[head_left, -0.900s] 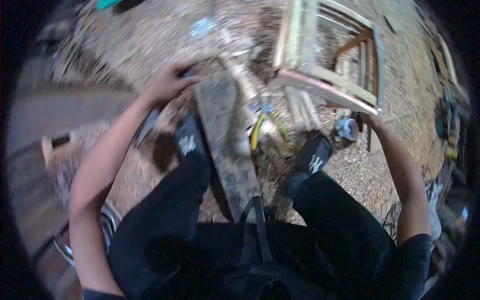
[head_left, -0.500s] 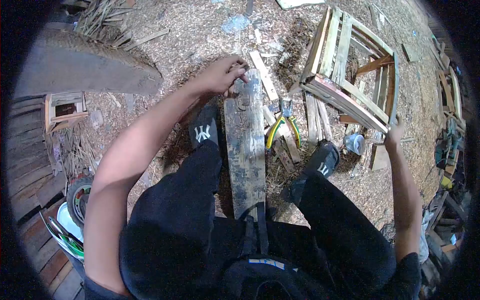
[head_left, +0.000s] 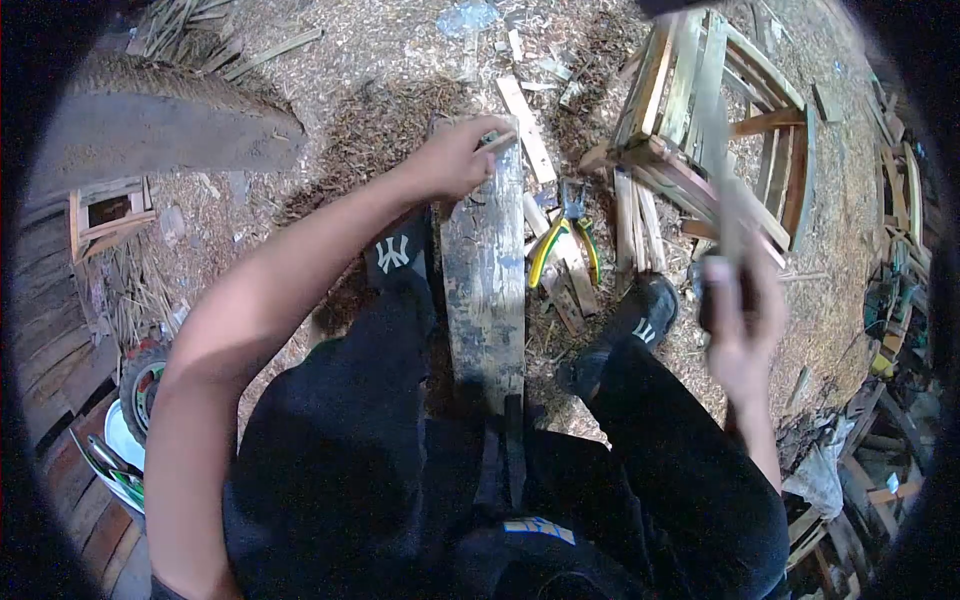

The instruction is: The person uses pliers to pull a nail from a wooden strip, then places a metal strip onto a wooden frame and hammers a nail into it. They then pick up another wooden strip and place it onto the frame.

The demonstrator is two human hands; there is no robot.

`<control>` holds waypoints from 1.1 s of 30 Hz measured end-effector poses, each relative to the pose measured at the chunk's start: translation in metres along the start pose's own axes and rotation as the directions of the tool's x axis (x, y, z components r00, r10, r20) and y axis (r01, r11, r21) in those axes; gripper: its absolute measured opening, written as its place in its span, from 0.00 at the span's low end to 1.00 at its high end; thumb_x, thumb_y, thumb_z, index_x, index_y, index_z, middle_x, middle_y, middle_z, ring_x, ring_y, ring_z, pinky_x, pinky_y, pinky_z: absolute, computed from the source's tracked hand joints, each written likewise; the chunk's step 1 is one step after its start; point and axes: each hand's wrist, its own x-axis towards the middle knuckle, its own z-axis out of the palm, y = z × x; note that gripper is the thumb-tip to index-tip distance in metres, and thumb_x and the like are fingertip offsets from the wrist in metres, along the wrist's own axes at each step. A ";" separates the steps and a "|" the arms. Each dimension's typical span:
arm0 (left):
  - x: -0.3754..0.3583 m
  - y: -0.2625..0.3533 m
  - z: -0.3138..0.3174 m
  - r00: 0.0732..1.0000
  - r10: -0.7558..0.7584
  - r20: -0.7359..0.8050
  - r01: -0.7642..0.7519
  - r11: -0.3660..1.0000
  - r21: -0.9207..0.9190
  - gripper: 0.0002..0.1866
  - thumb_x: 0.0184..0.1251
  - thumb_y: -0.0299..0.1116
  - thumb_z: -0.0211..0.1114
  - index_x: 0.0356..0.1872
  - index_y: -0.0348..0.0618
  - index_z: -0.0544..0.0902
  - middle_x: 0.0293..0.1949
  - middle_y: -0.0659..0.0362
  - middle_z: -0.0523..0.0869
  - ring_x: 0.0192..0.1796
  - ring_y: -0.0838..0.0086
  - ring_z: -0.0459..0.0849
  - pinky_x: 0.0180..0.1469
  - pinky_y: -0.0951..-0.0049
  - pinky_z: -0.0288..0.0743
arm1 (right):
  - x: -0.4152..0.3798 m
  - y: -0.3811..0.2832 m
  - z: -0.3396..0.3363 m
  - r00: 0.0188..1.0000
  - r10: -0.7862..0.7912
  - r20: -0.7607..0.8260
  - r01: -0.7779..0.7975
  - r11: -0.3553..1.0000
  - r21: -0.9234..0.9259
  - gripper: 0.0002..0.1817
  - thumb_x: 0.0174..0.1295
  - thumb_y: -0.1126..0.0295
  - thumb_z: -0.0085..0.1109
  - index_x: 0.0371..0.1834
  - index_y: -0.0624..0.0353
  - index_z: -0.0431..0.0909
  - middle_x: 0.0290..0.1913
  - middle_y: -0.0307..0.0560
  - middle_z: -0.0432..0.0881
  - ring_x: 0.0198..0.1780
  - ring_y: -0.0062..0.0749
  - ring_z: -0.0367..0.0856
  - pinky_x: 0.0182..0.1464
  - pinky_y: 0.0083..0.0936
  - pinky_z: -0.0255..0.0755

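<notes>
Left hand [head_left: 455,160] grips the plank [head_left: 485,270]; right hand [head_left: 740,320], blurred, seemingly holds something.

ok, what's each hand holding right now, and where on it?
Left hand pinches something small at the far end of the plank. Right hand grips a blurred tool by its lower end; what it is cannot be told.

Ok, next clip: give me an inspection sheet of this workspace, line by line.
Surface: ground covered in wood chips and shavings.
Job's things: worn plank between the person's feet; blurred stick-like tool; wooden crate frame.
Clutter: yellow-handled pliers, loose slats, small box.
Grips: left hand pinches something small at the plank's far end; right hand raised, closed on the tool.
Cables: nothing seen.
Surroundings: timber scraps on the right.
</notes>
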 end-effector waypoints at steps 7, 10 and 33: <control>-0.012 0.017 -0.004 0.997 -0.044 -0.069 0.048 0.996 0.071 0.19 0.75 0.27 0.60 0.65 0.52 0.83 0.41 0.46 0.91 0.45 0.58 0.92 0.51 0.59 0.83 | -0.010 0.007 0.073 0.865 0.137 0.482 -0.273 0.936 0.224 0.29 0.75 0.77 0.52 0.80 0.54 0.67 0.76 0.58 0.72 0.77 0.47 0.69 0.77 0.41 0.62; -0.004 0.003 -0.008 0.995 0.038 -0.092 -0.017 0.976 0.219 0.19 0.76 0.31 0.62 0.66 0.55 0.83 0.50 0.43 0.90 0.49 0.48 0.90 0.55 0.57 0.81 | -0.007 0.013 0.081 0.875 0.177 0.451 -0.294 0.934 0.203 0.30 0.75 0.77 0.52 0.80 0.53 0.66 0.75 0.59 0.73 0.77 0.47 0.69 0.78 0.41 0.61; 0.000 -0.023 -0.055 0.999 0.036 0.022 -0.039 0.990 0.139 0.23 0.70 0.40 0.68 0.64 0.45 0.84 0.45 0.48 0.92 0.45 0.63 0.89 0.53 0.61 0.82 | -0.023 0.093 0.136 0.993 0.102 0.057 -0.085 0.965 -0.248 0.16 0.71 0.69 0.59 0.60 0.57 0.83 0.52 0.63 0.87 0.53 0.61 0.85 0.62 0.47 0.75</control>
